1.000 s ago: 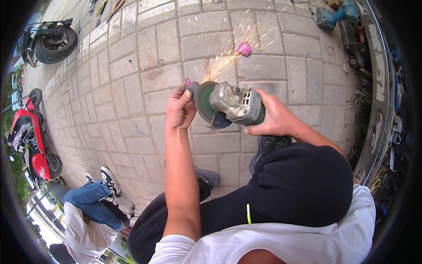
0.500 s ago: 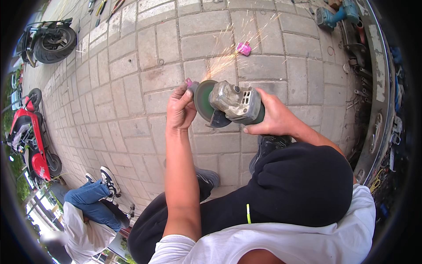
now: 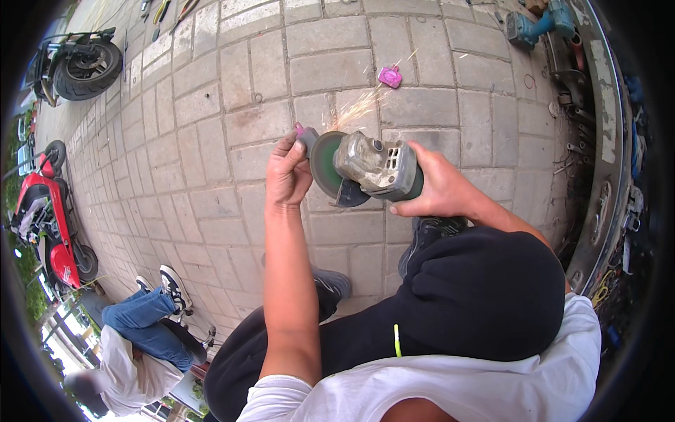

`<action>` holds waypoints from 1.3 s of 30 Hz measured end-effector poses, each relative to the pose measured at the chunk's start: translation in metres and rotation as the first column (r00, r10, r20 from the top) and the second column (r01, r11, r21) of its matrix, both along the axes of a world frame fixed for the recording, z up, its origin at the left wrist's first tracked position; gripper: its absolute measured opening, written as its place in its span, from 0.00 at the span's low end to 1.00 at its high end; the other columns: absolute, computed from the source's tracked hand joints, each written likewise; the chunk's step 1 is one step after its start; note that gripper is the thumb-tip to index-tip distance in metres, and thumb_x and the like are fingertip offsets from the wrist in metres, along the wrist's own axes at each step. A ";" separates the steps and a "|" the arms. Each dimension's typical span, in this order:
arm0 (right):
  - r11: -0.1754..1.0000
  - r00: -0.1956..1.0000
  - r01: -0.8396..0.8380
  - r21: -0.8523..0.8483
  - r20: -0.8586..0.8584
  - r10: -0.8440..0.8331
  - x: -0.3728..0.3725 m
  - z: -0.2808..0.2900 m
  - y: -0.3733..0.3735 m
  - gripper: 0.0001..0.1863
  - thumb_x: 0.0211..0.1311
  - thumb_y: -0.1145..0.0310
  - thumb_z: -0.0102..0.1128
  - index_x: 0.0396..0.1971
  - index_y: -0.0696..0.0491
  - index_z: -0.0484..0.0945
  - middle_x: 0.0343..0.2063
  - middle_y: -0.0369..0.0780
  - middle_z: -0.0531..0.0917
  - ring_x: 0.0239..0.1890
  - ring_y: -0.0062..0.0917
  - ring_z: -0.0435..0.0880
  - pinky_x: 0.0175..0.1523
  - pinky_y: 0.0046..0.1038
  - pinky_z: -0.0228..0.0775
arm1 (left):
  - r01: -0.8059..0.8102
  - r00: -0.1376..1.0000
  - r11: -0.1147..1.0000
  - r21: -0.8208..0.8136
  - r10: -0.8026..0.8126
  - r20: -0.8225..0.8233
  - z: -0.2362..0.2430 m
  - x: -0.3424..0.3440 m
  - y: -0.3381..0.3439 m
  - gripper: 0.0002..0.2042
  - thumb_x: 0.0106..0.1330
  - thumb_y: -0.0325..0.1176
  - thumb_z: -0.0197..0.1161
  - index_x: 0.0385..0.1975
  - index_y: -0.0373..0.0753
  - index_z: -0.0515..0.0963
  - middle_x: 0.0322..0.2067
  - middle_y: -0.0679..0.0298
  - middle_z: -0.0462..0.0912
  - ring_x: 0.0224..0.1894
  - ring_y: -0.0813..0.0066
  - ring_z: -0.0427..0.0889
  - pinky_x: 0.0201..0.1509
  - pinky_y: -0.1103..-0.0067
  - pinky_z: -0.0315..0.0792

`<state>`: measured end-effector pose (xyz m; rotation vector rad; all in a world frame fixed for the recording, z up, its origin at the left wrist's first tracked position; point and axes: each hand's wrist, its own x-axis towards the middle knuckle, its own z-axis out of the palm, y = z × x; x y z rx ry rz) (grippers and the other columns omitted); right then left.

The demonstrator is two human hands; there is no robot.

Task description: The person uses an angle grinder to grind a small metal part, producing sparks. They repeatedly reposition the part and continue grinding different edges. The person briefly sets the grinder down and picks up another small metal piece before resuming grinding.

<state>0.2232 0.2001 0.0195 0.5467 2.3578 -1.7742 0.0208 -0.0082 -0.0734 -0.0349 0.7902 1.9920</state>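
Observation:
My left hand [image 3: 287,169] is closed on a small brake pad [image 3: 307,136] with a pink back and a grey block, pinched between thumb and fingers. The pad's grey side meets the left edge of a spinning greenish disc [image 3: 324,163]. That disc belongs to a worn, dusty angle grinder [image 3: 380,167], whose body my right hand [image 3: 441,181] grips from the right. Sparks fly up and to the right from the disc. A second pink brake pad [image 3: 389,77] lies on the paving beyond the grinder. My palm hides part of the grinder's body.
Grey paving bricks [image 3: 211,165] spread under me. A blue power tool [image 3: 540,28] and a metal rack [image 3: 599,169] stand at right. Pliers [image 3: 187,8] lie far left. Left are a red motorcycle [image 3: 62,232], a black motorcycle's wheel [image 3: 90,70] and a seated person [image 3: 144,344].
The spark stream has become shorter and thinner. In my left hand the brake pad has tilted slightly, showing more of its grey block. The grinder has barely moved.

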 end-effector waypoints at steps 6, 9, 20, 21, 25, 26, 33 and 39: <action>0.999 1.000 0.001 0.046 -0.020 0.000 0.005 -0.007 -0.002 0.51 0.34 0.58 0.78 0.56 0.72 0.63 0.40 0.58 0.81 0.44 0.45 0.83 0.52 0.35 0.72 | -0.007 1.000 1.000 0.007 0.007 0.004 -0.003 -0.002 -0.001 0.13 0.65 0.24 0.63 0.49 0.34 0.78 0.47 0.57 0.84 0.49 0.69 0.82 0.57 0.71 0.75; 0.999 1.000 0.002 0.051 -0.005 -0.001 0.005 -0.004 -0.002 0.51 0.34 0.58 0.78 0.55 0.73 0.62 0.39 0.58 0.81 0.44 0.45 0.83 0.52 0.36 0.72 | -0.009 1.000 1.000 0.011 0.009 0.010 -0.002 -0.003 0.000 0.13 0.65 0.23 0.63 0.49 0.34 0.78 0.47 0.58 0.84 0.49 0.69 0.82 0.58 0.71 0.75; 1.000 1.000 0.010 -0.007 -0.001 -0.010 0.004 -0.003 -0.002 0.48 0.34 0.59 0.78 0.53 0.71 0.64 0.38 0.57 0.82 0.43 0.45 0.83 0.51 0.35 0.73 | -0.011 1.000 1.000 0.013 0.011 0.016 -0.005 -0.003 0.000 0.13 0.65 0.23 0.63 0.49 0.36 0.79 0.47 0.58 0.84 0.49 0.68 0.83 0.57 0.71 0.75; 1.000 1.000 0.010 0.009 -0.006 -0.010 0.004 -0.004 -0.003 0.47 0.34 0.59 0.78 0.53 0.70 0.65 0.38 0.57 0.82 0.43 0.45 0.83 0.51 0.35 0.73 | -0.010 1.000 1.000 0.015 0.010 0.020 -0.005 -0.003 0.000 0.13 0.65 0.23 0.63 0.49 0.36 0.79 0.47 0.58 0.84 0.48 0.68 0.83 0.57 0.71 0.75; 0.999 1.000 0.021 0.027 -0.020 -0.021 0.005 -0.004 -0.004 0.46 0.34 0.59 0.78 0.53 0.69 0.65 0.39 0.56 0.82 0.43 0.44 0.84 0.51 0.35 0.72 | -0.003 0.999 1.000 0.022 0.002 0.034 0.000 0.002 0.003 0.14 0.64 0.23 0.63 0.50 0.35 0.78 0.47 0.57 0.84 0.48 0.68 0.83 0.56 0.71 0.76; 1.000 0.999 0.025 0.019 -0.023 -0.025 0.004 -0.003 -0.004 0.46 0.34 0.59 0.78 0.53 0.69 0.65 0.39 0.56 0.82 0.43 0.43 0.84 0.51 0.35 0.72 | 0.000 0.999 1.000 0.023 0.000 0.037 0.001 0.002 0.003 0.14 0.64 0.23 0.63 0.50 0.35 0.78 0.47 0.57 0.84 0.48 0.68 0.83 0.55 0.71 0.77; 0.999 0.999 0.044 -0.017 -0.006 -0.045 0.004 -0.004 -0.004 0.47 0.34 0.60 0.78 0.54 0.68 0.65 0.41 0.54 0.82 0.45 0.40 0.83 0.53 0.34 0.71 | -0.035 0.997 0.999 0.025 0.033 0.073 -0.005 0.001 0.000 0.13 0.64 0.24 0.64 0.49 0.36 0.79 0.47 0.59 0.84 0.47 0.67 0.83 0.53 0.70 0.77; 0.963 0.980 0.173 -0.205 0.135 -0.147 0.011 -0.001 0.000 0.51 0.34 0.66 0.79 0.62 0.65 0.62 0.53 0.47 0.77 0.56 0.30 0.75 0.64 0.30 0.63 | -0.039 0.999 0.998 0.044 0.038 0.026 0.008 0.001 0.011 0.11 0.64 0.25 0.64 0.47 0.42 0.81 0.44 0.61 0.84 0.42 0.66 0.82 0.49 0.67 0.76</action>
